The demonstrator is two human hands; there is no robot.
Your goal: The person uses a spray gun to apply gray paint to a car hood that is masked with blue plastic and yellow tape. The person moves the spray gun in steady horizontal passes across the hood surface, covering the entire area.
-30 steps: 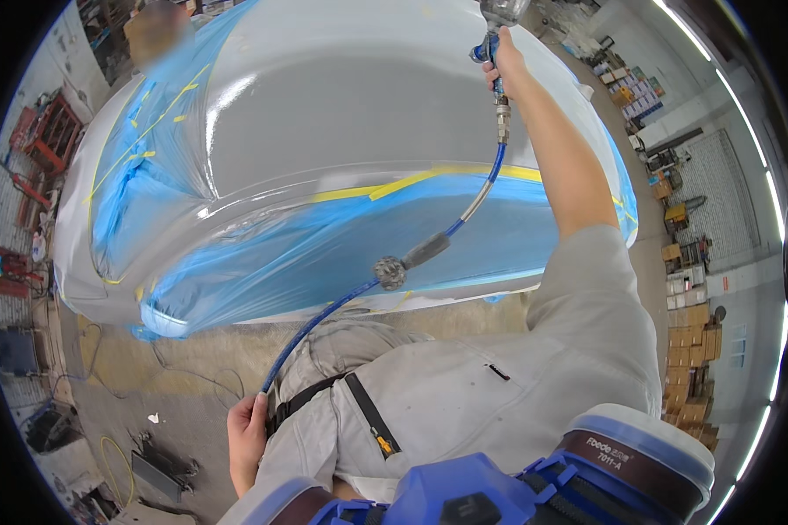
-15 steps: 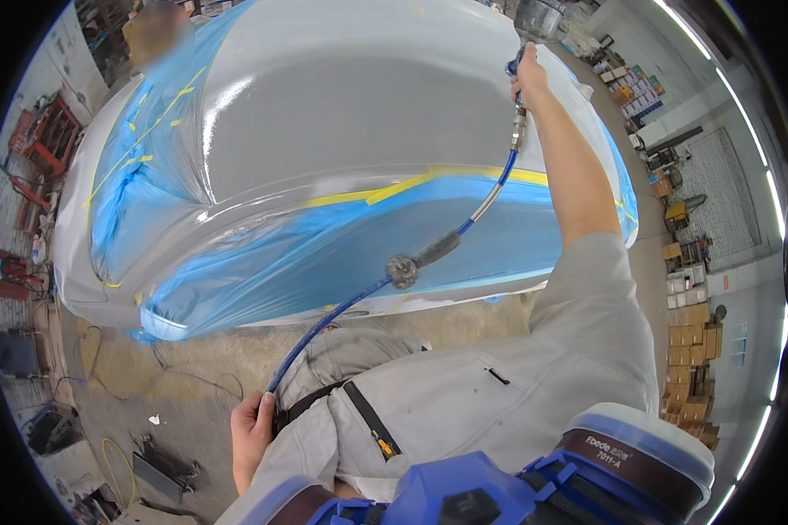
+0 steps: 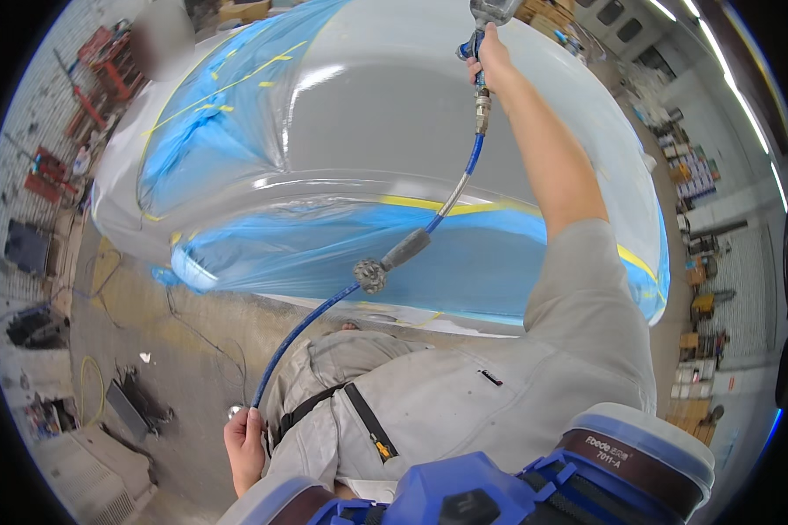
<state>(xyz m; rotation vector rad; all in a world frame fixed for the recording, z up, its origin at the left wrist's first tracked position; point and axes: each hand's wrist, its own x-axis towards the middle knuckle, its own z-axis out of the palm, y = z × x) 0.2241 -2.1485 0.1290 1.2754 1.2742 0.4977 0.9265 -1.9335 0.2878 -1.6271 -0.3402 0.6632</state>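
Note:
At the top, my right hand (image 3: 490,59) is wrapped round the grip of a spray gun (image 3: 477,42) with a clear cup (image 3: 496,10), partly cut off by the frame edge. The arm reaches out over the glossy grey panel (image 3: 385,122) of a car body. From the gun's metal fitting, a blue air hose (image 3: 311,322) curves down past a grey sleeve and a round, speckled lump (image 3: 370,275). Low on the left, my left hand (image 3: 247,442) is closed on this hose, close to my waist. Blue masking film (image 3: 464,254) with yellow tape covers the car's near side.
More blue film (image 3: 193,144) covers the car's left part. A red rack (image 3: 114,61) stands by the left wall; cables and a dark flat panel (image 3: 130,407) lie on the floor. Boxes (image 3: 696,179) line the right side. A blue respirator (image 3: 473,490) fills the lower edge.
My right hand and the spray gun have moved left across the grey panel, with the hose following. The view has turned, so the car sits further right. My left hand still holds the hose.

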